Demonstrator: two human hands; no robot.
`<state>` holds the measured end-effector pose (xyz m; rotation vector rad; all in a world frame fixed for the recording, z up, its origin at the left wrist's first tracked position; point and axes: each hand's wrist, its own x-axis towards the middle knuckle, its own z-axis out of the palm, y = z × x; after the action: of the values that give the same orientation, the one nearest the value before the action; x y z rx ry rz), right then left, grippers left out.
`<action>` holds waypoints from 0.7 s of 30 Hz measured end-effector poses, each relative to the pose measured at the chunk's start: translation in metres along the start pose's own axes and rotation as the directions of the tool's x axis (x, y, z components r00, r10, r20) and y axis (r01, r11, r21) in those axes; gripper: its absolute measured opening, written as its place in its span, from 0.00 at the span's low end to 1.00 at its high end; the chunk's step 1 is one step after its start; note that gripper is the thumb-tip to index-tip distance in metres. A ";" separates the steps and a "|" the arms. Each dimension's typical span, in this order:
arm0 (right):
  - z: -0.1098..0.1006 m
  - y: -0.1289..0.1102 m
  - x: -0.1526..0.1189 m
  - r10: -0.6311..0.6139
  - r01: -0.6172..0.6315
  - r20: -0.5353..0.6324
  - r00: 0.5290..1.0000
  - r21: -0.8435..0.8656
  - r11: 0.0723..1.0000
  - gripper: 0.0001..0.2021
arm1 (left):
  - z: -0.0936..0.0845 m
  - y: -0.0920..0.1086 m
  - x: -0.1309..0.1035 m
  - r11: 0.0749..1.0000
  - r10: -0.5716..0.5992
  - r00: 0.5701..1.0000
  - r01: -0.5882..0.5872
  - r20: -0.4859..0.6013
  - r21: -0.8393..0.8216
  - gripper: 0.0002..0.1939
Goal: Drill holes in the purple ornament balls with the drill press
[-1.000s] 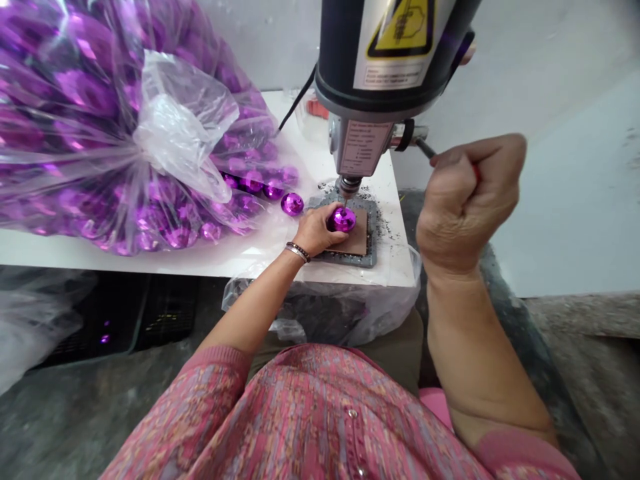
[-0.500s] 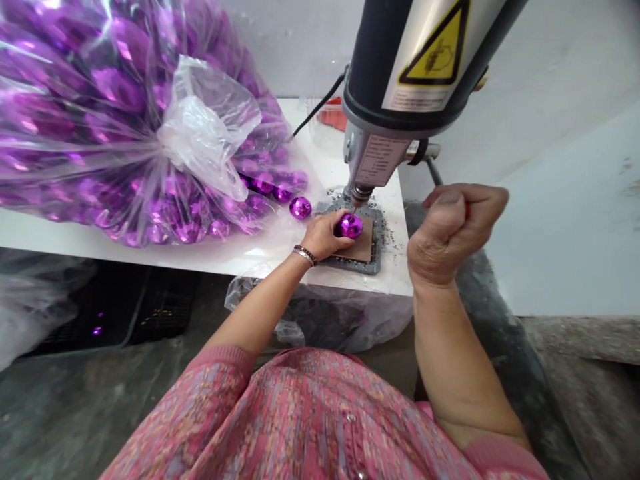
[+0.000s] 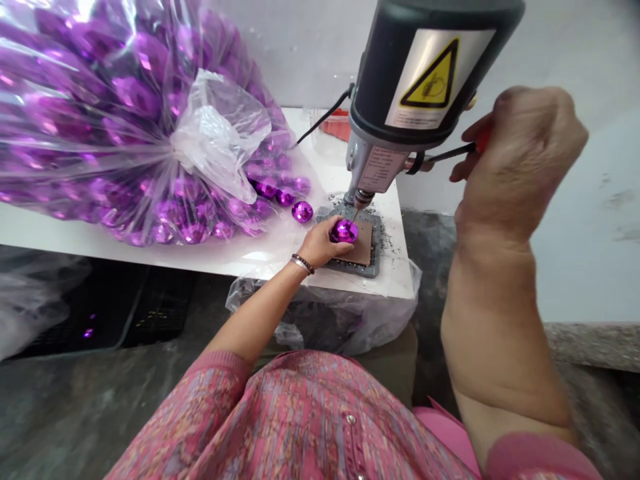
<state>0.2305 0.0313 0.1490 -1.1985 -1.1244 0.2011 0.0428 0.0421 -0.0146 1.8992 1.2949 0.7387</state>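
Observation:
Between the thumb and fingers of my left hand [image 3: 323, 244] is a shiny purple faceted ball [image 3: 344, 231], just above a brown board [image 3: 363, 243] on the drill press's grey base [image 3: 370, 271]. The thin drill bit [image 3: 355, 215] points down beside the ball's upper right; whether they touch I cannot tell. Raised at the right, my right hand [image 3: 530, 150] is closed around the red knob [image 3: 483, 141] of the feed lever [image 3: 453, 153]. That lever runs out from the side of the drill press [image 3: 435, 80].
A large clear bag [image 3: 135, 140] full of purple balls covers the table's left. One loose ball [image 3: 303, 211] lies near my left hand. Dark shavings [image 3: 389, 235] surround the base on the white table [image 3: 240, 257]. Behind stands a clear box [image 3: 333, 130] with red contents.
My right hand has swung up and outward with the lever, and the drill bit now shows more length. My left hand has shifted the ball slightly left of the bit.

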 end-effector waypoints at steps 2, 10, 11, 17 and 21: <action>0.000 -0.003 0.006 0.007 -0.007 -0.004 1.000 0.011 1.000 0.15 | -0.009 0.000 -0.017 1.000 0.028 0.997 -0.027 0.075 -0.004 0.30; 0.002 0.002 -0.004 0.004 -0.003 -0.015 1.000 0.063 0.998 0.15 | -0.052 0.000 -0.046 0.977 0.076 0.916 -0.148 0.395 0.155 0.28; 0.002 0.002 -0.004 0.002 -0.001 -0.013 1.000 0.065 0.998 0.15 | -0.057 0.001 -0.038 0.967 0.056 0.957 -0.123 0.285 0.223 0.22; -0.001 0.001 -0.006 -0.020 0.020 0.005 1.000 0.064 0.998 0.14 | -0.084 -0.003 0.029 0.729 -0.216 0.951 0.308 -0.222 0.611 0.15; -0.004 0.001 -0.010 -0.035 0.034 0.030 0.999 0.037 0.999 0.15 | -0.083 -0.025 0.057 0.726 -0.325 0.933 0.352 -0.157 0.591 0.13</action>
<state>0.2290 0.0230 0.1428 -1.1460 -1.1628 0.2135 -0.0157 0.1218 0.0173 2.0282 2.0255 0.1591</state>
